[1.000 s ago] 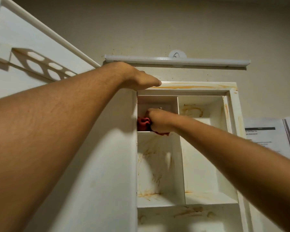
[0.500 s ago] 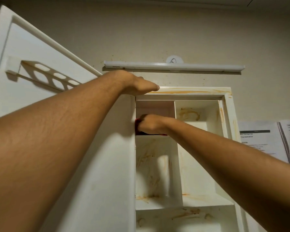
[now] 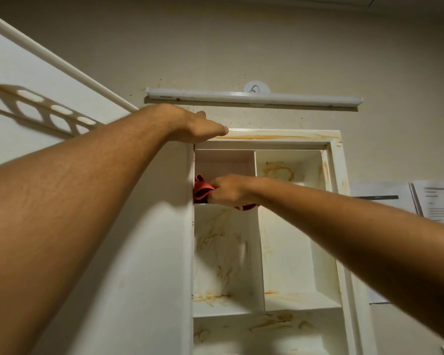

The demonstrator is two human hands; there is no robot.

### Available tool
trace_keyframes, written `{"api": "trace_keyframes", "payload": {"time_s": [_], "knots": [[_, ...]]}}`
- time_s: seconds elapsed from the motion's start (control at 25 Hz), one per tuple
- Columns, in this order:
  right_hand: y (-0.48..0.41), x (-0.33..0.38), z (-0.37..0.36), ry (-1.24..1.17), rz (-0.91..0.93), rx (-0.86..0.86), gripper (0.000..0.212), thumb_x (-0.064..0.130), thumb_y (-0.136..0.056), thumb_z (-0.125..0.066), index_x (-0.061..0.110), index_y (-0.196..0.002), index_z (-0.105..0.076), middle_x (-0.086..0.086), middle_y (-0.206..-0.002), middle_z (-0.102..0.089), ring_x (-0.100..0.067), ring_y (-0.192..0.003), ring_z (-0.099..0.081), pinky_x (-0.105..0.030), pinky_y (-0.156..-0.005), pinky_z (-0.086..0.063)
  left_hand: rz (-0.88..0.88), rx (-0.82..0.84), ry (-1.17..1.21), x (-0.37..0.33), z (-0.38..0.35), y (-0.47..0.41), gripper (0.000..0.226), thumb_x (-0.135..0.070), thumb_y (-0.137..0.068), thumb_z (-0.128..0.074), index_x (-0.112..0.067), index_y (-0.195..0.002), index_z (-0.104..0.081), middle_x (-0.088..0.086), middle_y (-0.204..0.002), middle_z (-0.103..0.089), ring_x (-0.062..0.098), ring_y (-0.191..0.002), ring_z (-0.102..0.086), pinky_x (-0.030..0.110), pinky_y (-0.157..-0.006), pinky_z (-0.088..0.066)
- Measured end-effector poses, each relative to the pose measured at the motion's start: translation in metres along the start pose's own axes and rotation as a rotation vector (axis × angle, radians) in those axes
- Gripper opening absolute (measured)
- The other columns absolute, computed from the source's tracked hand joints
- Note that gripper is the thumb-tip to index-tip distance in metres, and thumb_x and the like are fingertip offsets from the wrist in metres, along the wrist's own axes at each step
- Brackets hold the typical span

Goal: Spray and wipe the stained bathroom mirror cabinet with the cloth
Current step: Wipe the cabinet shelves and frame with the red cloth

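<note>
Now gripping cloth in curled fingers of right hand, inside upper-left compartment of cabinet, against left wall; resting left hand flat on top edge, fingers straight; orange stains on shelves

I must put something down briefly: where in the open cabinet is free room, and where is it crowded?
Free: the right compartment, between divider and right wall; the left compartment under the small shelf; the bottom compartment. Crowded: the top left compartment, where the right hand grips the red cloth. The left hand rests on the cabinet's top edge.
</note>
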State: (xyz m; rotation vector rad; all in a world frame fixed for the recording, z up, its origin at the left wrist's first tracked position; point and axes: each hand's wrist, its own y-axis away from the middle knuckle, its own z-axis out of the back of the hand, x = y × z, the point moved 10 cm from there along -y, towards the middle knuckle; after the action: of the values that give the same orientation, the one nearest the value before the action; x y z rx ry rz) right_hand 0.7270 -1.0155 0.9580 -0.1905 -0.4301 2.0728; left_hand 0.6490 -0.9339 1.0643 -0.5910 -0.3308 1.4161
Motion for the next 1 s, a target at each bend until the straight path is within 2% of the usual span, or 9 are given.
{"api": "trace_keyframes", "payload": {"time_s": [0.12, 0.2, 0.32, 0.52, 0.68, 0.8, 0.88, 0.92, 1.0], "knots": [[-0.005, -0.015, -0.002, 0.135, -0.168, 0.101, 0.024, 0.031, -0.105, -0.045, 0.013, -0.116, -0.057, -0.008, -0.088, -0.057, -0.021, -0.070, -0.054, -0.032, -0.065, -0.051, 0.003, -0.013, -0.011, 0.000, 0.001, 0.000, 0.088, -0.072, -0.099, -0.034, -0.027, -0.164, 0.004, 0.001, -0.173, 0.004, 0.029, -0.159, 0.000, 0.053, -0.128, -0.004], [-0.015, -0.006, -0.010, 0.225, -0.130, 0.091, 0.023, 0.032, -0.106, -0.040, 0.016, -0.100, -0.056, -0.006, -0.085, -0.053, -0.022, -0.072, -0.048, -0.033, -0.069, -0.046, 0.007, -0.006, -0.018, -0.001, -0.001, 0.001, 0.087, -0.071, -0.099, -0.034, -0.027, -0.164, 0.004, 0.001, -0.173, 0.004, 0.030, -0.159, 0.000, 0.054, -0.128, -0.004], [-0.013, 0.003, -0.004, 0.264, -0.073, -0.046, 0.033, 0.040, -0.104, -0.039, 0.021, -0.082, -0.054, -0.004, -0.081, -0.059, -0.022, -0.076, -0.054, -0.035, -0.069, -0.043, 0.028, 0.008, -0.004, 0.001, 0.001, 0.007, 0.087, -0.072, -0.099, -0.033, -0.028, -0.164, 0.004, 0.001, -0.173, 0.005, 0.029, -0.159, 0.001, 0.053, -0.128, -0.002], [-0.005, 0.003, 0.002, 0.322, -0.153, -0.057, 0.046, 0.060, -0.099, -0.033, 0.021, -0.106, -0.056, -0.007, -0.104, -0.064, -0.031, -0.096, -0.060, -0.039, -0.086, -0.046, 0.024, 0.024, 0.028, -0.003, -0.001, 0.015, 0.085, -0.066, -0.102, -0.034, -0.023, -0.165, 0.003, 0.004, -0.173, 0.003, 0.031, -0.159, 0.000, 0.051, -0.128, -0.003], [-0.001, -0.004, 0.013, 0.430, -0.255, -0.079, 0.046, 0.064, -0.096, -0.042, 0.020, -0.096, -0.059, -0.002, -0.083, -0.059, -0.021, -0.071, -0.056, -0.038, -0.077, -0.051, 0.007, 0.042, 0.043, -0.004, 0.002, 0.018, 0.086, -0.066, -0.102, -0.036, -0.022, -0.165, 0.001, 0.004, -0.173, 0.002, 0.030, -0.159, -0.001, 0.051, -0.128, -0.004], [-0.002, -0.002, 0.013, 0.364, -0.299, -0.011, 0.042, 0.059, -0.100, -0.047, 0.023, -0.079, -0.053, 0.002, -0.077, -0.052, -0.023, -0.066, -0.050, -0.037, -0.078, -0.047, -0.003, 0.023, 0.019, -0.003, 0.002, 0.011, 0.087, -0.067, -0.101, -0.036, -0.021, -0.165, 0.000, 0.005, -0.173, 0.001, 0.031, -0.159, -0.001, 0.052, -0.128, -0.005], [-0.011, 0.011, 0.008, 0.367, -0.248, -0.009, 0.038, 0.053, -0.103, -0.046, 0.022, -0.112, -0.066, 0.000, -0.101, -0.061, -0.033, -0.088, -0.059, -0.038, -0.092, -0.048, -0.010, 0.017, -0.001, -0.003, 0.001, 0.005, 0.088, -0.069, -0.100, -0.036, -0.021, -0.165, 0.000, 0.005, -0.173, 0.002, 0.031, -0.159, -0.001, 0.053, -0.128, -0.005], [-0.014, 0.019, 0.004, 0.336, -0.213, -0.025, 0.042, 0.049, -0.103, -0.049, 0.021, -0.131, -0.063, -0.004, -0.121, -0.064, -0.037, -0.107, -0.060, -0.038, -0.099, -0.048, -0.011, 0.015, -0.013, -0.003, 0.000, 0.003, 0.089, -0.070, -0.099, -0.036, -0.022, -0.165, 0.000, 0.005, -0.173, 0.002, 0.031, -0.159, 0.000, 0.053, -0.128, -0.005], [-0.016, 0.032, -0.003, 0.207, -0.123, -0.077, 0.042, 0.035, -0.103, -0.056, 0.014, -0.139, -0.061, -0.009, -0.136, -0.063, -0.035, -0.123, -0.059, -0.036, -0.099, -0.047, -0.013, 0.009, -0.024, -0.004, -0.002, 0.001, 0.091, -0.071, -0.097, -0.036, -0.022, -0.165, 0.001, 0.005, -0.173, 0.004, 0.031, -0.159, 0.001, 0.054, -0.128, -0.005]]}}
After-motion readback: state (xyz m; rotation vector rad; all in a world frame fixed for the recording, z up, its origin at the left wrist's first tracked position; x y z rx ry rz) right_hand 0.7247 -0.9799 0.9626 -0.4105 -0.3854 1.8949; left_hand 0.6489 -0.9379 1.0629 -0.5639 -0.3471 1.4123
